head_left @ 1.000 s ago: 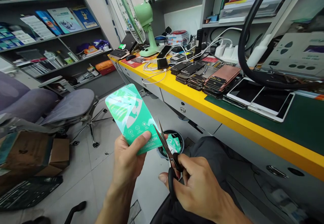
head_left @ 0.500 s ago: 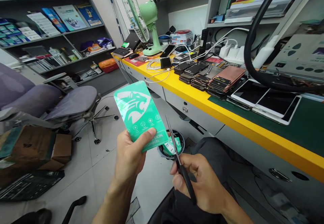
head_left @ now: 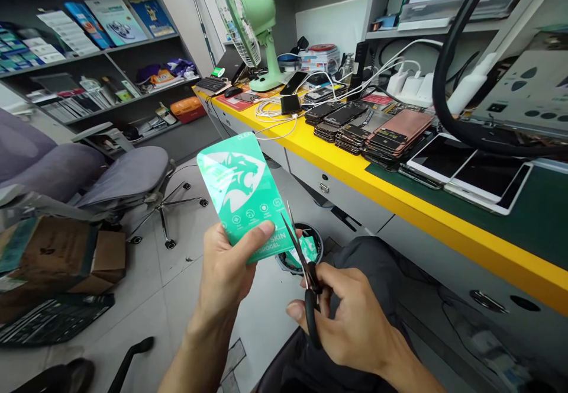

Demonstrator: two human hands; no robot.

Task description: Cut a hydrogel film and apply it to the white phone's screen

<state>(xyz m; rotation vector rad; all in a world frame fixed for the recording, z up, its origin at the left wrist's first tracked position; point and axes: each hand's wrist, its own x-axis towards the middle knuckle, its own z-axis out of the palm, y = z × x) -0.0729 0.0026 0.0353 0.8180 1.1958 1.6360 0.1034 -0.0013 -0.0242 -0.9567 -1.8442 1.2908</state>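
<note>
Head view: looking down past both hands, over a tiled floor and a dark trouser leg (head_left: 368,269).

Left hand (head_left: 224,271): closed on a green hydrogel film packet (head_left: 239,195), thumb pressed across the lower face, fingers behind.

Right hand (head_left: 355,316): closed on black-handled scissors (head_left: 302,257), fingers through the loops, blades slightly parted.

Packet position: held up in front of the body, tilted, with the scissor tips just beside its lower right edge and no visible contact.

Progress: packet in one piece, with no cut visible along the edges in view; green scraps (head_left: 307,250) lying in a small black bin (head_left: 311,229) on the floor below. Whether the far edge is cut: hidden.

Surroundings: yellow-edged workbench (head_left: 355,171) bearing stacked phones (head_left: 350,123) and tablets (head_left: 444,159); mint-green desk fan (head_left: 261,17) at the back; grey office chair (head_left: 124,174) to the left.
</note>
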